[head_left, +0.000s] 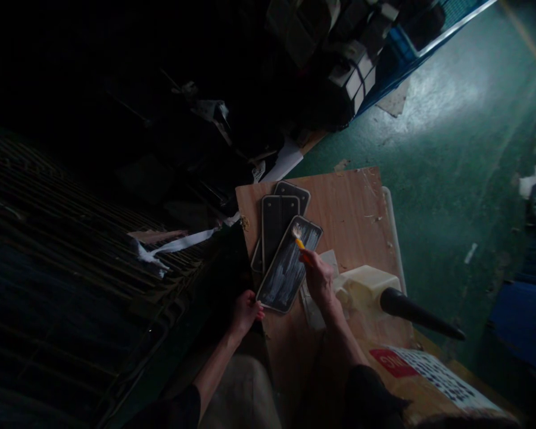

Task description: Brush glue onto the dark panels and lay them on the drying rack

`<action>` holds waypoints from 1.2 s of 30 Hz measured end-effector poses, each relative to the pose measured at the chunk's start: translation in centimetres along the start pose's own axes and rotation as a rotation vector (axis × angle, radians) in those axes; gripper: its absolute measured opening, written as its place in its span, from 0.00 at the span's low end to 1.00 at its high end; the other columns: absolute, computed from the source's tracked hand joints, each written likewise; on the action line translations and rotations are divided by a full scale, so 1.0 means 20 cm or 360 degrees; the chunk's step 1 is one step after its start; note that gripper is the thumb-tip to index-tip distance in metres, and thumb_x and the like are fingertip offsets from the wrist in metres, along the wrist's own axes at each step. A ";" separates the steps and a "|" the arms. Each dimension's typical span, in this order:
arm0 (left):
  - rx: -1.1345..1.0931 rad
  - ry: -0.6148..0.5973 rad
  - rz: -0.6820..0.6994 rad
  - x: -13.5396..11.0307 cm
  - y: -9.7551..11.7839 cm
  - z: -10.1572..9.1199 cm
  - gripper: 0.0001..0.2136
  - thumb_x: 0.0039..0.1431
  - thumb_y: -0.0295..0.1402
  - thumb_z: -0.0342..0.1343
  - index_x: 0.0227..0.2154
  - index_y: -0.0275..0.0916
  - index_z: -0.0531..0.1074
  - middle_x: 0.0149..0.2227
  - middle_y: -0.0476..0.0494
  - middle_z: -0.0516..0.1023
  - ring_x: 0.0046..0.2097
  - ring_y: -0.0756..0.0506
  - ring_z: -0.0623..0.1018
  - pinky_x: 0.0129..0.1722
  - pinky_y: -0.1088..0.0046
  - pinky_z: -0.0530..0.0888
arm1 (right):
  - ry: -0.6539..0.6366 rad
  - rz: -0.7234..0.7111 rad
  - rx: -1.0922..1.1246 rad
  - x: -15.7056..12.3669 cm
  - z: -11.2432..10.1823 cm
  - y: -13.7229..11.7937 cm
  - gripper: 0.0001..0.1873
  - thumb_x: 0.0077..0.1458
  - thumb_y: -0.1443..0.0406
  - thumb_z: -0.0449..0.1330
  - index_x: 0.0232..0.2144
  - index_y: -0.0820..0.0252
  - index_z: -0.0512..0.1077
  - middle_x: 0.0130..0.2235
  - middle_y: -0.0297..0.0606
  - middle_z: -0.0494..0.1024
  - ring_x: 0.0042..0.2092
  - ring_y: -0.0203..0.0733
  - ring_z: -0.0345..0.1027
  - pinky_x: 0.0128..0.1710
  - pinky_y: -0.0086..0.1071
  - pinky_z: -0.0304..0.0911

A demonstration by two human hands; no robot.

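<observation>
A dark flat panel [286,271] with rounded corners lies on a wooden board [348,202], smeared with whitish streaks. My right hand [318,277] is closed on a small brush with an orange handle [300,243]; its bristles rest on the panel's far end. My left hand [245,311] grips the panel's near left corner with curled fingers. Two more dark panels [279,217] lie stacked just beyond, partly under the first one.
A cream plastic container [370,286] with a black handle [417,313] sits right of my right hand. A printed red-and-white sheet [429,375] lies at the board's near right. Dark stacked racks [71,250] fill the left; a blue crate [402,50] and green floor [451,149] lie beyond.
</observation>
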State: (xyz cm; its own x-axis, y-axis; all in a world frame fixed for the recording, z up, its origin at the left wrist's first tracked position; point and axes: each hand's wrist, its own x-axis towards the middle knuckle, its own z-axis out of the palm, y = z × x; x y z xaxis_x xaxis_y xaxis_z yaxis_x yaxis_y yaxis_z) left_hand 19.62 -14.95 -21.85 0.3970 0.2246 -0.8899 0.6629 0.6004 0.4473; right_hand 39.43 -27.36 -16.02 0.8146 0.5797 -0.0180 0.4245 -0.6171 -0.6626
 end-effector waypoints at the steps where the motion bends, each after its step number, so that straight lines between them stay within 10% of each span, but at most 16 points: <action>1: -0.0012 -0.0002 0.0008 0.00 0.00 0.00 0.14 0.41 0.36 0.63 0.25 0.40 0.62 0.18 0.52 0.75 0.18 0.49 0.76 0.16 0.78 0.72 | -0.0143 -0.0054 -0.0033 -0.06 -0.01 -0.02 0.13 0.67 0.64 0.50 0.46 0.56 0.74 0.34 0.40 0.78 0.33 0.40 0.74 0.32 0.29 0.67; 7: -0.0054 -0.0024 -0.0010 0.00 0.01 0.00 0.17 0.40 0.37 0.67 0.26 0.39 0.63 0.18 0.52 0.73 0.18 0.49 0.76 0.17 0.78 0.73 | -0.0613 -0.0047 0.0186 -0.35 -0.12 -0.11 0.15 0.68 0.63 0.48 0.48 0.53 0.73 0.34 0.38 0.79 0.32 0.39 0.75 0.30 0.28 0.68; 17: 0.0002 -0.0027 -0.0014 -0.02 0.02 0.00 0.13 0.42 0.35 0.64 0.26 0.40 0.63 0.18 0.51 0.75 0.19 0.48 0.77 0.18 0.77 0.73 | 0.0074 0.0047 -0.0090 0.11 -0.09 0.14 0.13 0.67 0.62 0.51 0.47 0.56 0.73 0.38 0.40 0.80 0.37 0.40 0.77 0.37 0.31 0.70; 24: -0.0033 -0.0034 -0.0031 -0.01 0.02 0.00 0.15 0.42 0.37 0.65 0.27 0.40 0.63 0.18 0.52 0.75 0.19 0.48 0.77 0.18 0.76 0.73 | -0.0200 0.0066 -0.0029 -0.14 -0.11 0.04 0.11 0.67 0.64 0.51 0.46 0.55 0.72 0.34 0.36 0.79 0.33 0.38 0.76 0.30 0.28 0.67; 29: -0.0030 -0.0008 -0.0026 -0.01 0.02 0.00 0.14 0.42 0.35 0.64 0.27 0.39 0.64 0.18 0.51 0.75 0.18 0.49 0.76 0.18 0.77 0.73 | 0.0087 0.0180 0.0100 -0.09 -0.19 0.07 0.12 0.67 0.63 0.51 0.49 0.54 0.70 0.35 0.34 0.80 0.35 0.37 0.76 0.36 0.30 0.70; 36: -0.0025 -0.0058 -0.0035 -0.02 0.03 -0.02 0.15 0.44 0.36 0.66 0.27 0.39 0.63 0.19 0.51 0.75 0.18 0.48 0.77 0.19 0.76 0.74 | -0.0155 -0.0043 -0.0133 -0.23 0.04 -0.01 0.14 0.68 0.64 0.50 0.49 0.56 0.73 0.36 0.40 0.78 0.35 0.40 0.74 0.33 0.29 0.66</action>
State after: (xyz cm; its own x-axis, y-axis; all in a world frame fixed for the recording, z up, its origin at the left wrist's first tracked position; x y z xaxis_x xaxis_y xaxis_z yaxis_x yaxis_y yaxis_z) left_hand 19.66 -14.39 -21.19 0.4058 0.1833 -0.8954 0.6616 0.6170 0.4261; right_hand 35.32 -29.43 -16.45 0.7621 0.6430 -0.0766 0.4802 -0.6405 -0.5993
